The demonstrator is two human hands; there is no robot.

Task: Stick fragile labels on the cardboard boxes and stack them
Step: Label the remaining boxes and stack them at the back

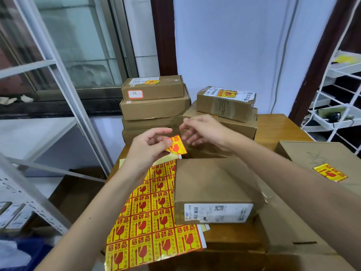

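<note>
A wooden table (277, 124) carries stacked cardboard boxes (156, 106) and a label sheet (152, 227).

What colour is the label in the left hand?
Yellow with red print, seen in the head view: label, left hand.

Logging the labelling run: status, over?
Left hand pinching a peeled fragile label; right hand open, empty. Unlabelled box waits below, partly on the label sheet. Nothing in the way.
</note>
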